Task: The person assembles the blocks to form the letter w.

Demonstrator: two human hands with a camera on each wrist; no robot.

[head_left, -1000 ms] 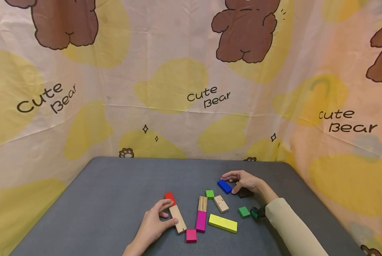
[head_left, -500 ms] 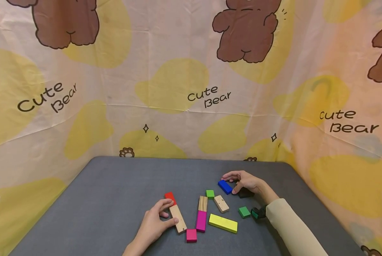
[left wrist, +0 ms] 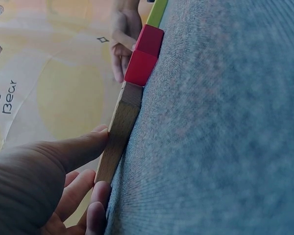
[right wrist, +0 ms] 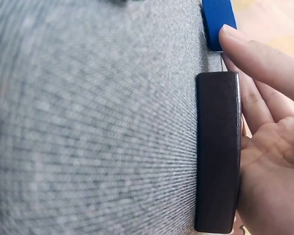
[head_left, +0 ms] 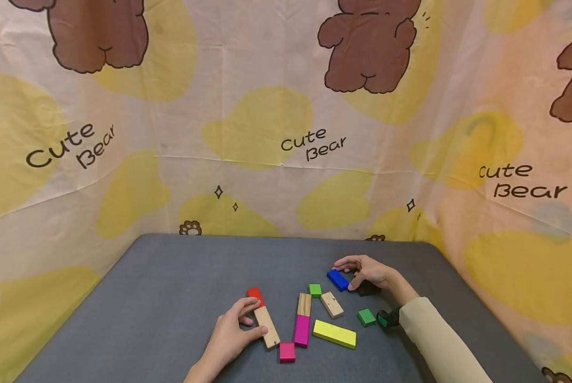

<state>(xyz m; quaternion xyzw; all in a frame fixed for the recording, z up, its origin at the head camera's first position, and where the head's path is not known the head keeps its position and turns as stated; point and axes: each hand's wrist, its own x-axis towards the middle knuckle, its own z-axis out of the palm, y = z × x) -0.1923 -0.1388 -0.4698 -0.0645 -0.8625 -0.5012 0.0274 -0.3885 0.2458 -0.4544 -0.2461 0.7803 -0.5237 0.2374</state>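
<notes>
In the head view, my left hand [head_left: 232,329] reaches along a plain wooden block [head_left: 268,331] at the front of the table. Its thumb presses the block's side, and its index fingertip is right at the red block [head_left: 254,293] at the far end. The left wrist view shows the thumb and curled fingers around the wooden block [left wrist: 118,129]. My right hand [head_left: 371,270] holds a blue block [head_left: 337,280] at the back right, thumb at its near end and fingers at the far one. Beneath that palm lies a black block [right wrist: 218,152], partly covered in the head view.
Between the hands lie a pink block [head_left: 287,352], a magenta block [head_left: 301,331], a striped wooden block [head_left: 304,304], a light green block [head_left: 315,290], a second plain wooden block [head_left: 332,305], a yellow block [head_left: 334,334] and a dark green block [head_left: 366,317]. A printed cloth [head_left: 247,213] surrounds the table.
</notes>
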